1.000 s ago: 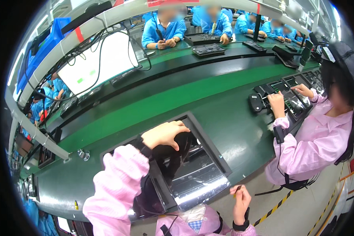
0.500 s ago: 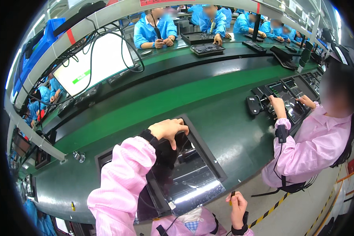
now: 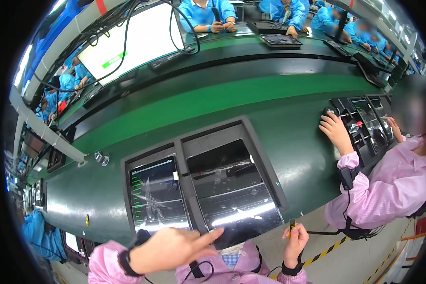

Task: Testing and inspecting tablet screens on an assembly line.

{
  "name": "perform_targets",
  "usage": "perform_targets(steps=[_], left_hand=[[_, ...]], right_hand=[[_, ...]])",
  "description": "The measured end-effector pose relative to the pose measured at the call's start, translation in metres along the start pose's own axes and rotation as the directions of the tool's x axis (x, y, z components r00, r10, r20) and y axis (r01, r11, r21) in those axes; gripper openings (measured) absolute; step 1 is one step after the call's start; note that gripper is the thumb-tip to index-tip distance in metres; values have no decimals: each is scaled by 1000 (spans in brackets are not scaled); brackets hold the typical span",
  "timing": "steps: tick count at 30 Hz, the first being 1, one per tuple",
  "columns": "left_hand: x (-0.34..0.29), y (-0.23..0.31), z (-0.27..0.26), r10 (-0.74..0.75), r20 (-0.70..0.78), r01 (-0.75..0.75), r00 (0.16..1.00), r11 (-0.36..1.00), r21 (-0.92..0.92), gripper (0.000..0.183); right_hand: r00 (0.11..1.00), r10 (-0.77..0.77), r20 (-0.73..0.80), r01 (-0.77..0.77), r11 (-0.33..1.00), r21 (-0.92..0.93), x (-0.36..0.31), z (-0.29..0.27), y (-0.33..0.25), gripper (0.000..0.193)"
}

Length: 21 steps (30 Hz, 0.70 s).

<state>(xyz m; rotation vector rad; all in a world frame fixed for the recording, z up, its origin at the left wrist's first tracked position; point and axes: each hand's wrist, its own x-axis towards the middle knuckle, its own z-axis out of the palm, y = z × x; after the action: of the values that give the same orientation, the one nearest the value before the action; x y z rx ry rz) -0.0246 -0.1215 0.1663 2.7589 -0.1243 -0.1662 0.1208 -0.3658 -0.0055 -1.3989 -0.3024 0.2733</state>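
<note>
A dark tray [image 3: 179, 146] with two compartments lies at the table's near edge. Its right compartment holds a dark, glossy screen panel [image 3: 229, 187], with a gap at the far end and its near end over the table edge. In the left compartment a lit screen panel [image 3: 158, 189] shows green lines and whitish creases or reflections. My left hand [image 3: 173, 248] is at the near end of both panels, index finger stretched out at the dark panel's near edge. Beyond the tray's near right corner, my right hand [image 3: 296, 244] pinches a small yellow-and-black piece [image 3: 292, 227].
Left of the tray are a small clear object [image 3: 102, 158] and a little yellow item [image 3: 87, 219]. At right a co-worker in pink handles a similar tray [image 3: 364, 118]. A monitor [image 3: 132, 42] with hanging cables stands at far left. People in blue sit across.
My left hand has drawn back from the dark panel's far end to its near edge, uncovering both panels. My right hand still holds the small piece. The whole view has shifted.
</note>
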Motion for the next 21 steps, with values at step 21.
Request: perform_targets(steps=[21], left_hand=[[1,32,89,-539,-266,557,799,831,-10,68]], right_hand=[[920,-255,299,342,894,-288,9,17,-29,36]])
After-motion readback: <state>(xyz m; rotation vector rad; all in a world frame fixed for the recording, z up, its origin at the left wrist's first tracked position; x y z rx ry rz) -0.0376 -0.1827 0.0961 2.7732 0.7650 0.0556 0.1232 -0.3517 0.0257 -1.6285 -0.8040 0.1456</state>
